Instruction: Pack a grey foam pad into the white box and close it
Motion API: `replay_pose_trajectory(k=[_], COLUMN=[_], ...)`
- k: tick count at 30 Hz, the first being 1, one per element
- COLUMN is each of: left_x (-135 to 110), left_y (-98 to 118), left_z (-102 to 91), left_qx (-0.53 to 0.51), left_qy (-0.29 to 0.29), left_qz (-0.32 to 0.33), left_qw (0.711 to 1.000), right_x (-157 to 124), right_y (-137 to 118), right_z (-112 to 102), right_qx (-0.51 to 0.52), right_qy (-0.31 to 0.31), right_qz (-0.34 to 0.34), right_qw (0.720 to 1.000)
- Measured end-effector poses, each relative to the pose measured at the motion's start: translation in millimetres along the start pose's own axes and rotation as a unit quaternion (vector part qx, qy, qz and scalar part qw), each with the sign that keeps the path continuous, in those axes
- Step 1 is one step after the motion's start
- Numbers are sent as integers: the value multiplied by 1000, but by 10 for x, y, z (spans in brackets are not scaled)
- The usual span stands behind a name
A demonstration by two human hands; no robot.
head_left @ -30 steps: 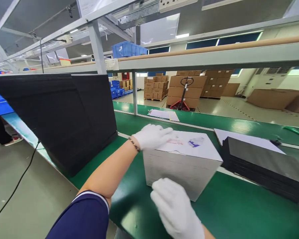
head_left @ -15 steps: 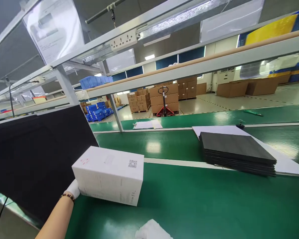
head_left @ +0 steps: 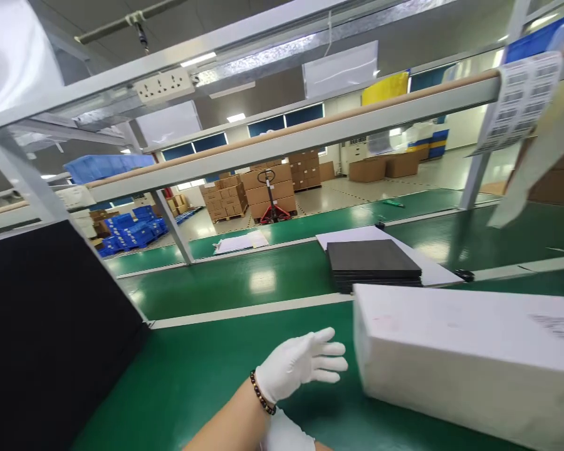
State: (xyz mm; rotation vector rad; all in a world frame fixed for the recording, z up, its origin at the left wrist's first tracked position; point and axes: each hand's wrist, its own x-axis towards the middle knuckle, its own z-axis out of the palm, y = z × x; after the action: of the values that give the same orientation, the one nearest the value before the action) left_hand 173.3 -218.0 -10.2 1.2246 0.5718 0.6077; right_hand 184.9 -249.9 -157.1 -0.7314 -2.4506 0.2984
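My left hand, in a white glove with a bead bracelet at the wrist, reaches out over the green work surface with its fingers spread and nothing in them. To its right lies a long white box, slightly blurred, its far right end running out of the picture. A small gap separates the fingertips from the box. Beneath my left wrist, my right hand, also white-gloved, shows only in part at the bottom edge; its fingers are hidden.
Behind the box, a stack of dark flat panels rests on a white sheet. A black board stands at the left. Papers on a clipboard lie further back. A label strip hangs from the rail at the right.
The white box has gone from the left side to the right, and my left hand has come off it and opened. The view has turned rightward, bringing the hanging labels into sight.
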Motion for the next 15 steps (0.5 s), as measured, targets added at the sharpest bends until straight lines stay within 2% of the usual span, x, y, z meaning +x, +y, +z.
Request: replay_pose_trajectory(k=[2, 4, 7, 9, 11, 13, 15], left_x=[52, 65, 49, 12, -33, -68, -83], left_y=[21, 9, -154, -328, -486, -586, -619], left_z=[61, -68, -483, -774, -988, -1102, -1137], left_qx=[34, 65, 53, 34, -1, -21, -11], left_qy=[-3, 43, 174, 272, 336, 356, 346], left_qz=[31, 48, 19, -3, 1, 16, 20], left_qw=[999, 996, 983, 962, 942, 934, 938], right_x=[-20, -12, 21, 41, 54, 66, 82], right_y=[37, 62, 74, 63, 44, 49, 130], right_z=[-70, -119, -171, -202, -240, -307, -444], right_qx=[9, 21, 39, 42, 33, 11, -22], right_qy=[-9, -20, -21, -3, 27, 58, 85], right_qz=[6, 2, -5, 5, 33, 70, 105], right_qw=[1000, 1000, 999, 999, 999, 996, 991])
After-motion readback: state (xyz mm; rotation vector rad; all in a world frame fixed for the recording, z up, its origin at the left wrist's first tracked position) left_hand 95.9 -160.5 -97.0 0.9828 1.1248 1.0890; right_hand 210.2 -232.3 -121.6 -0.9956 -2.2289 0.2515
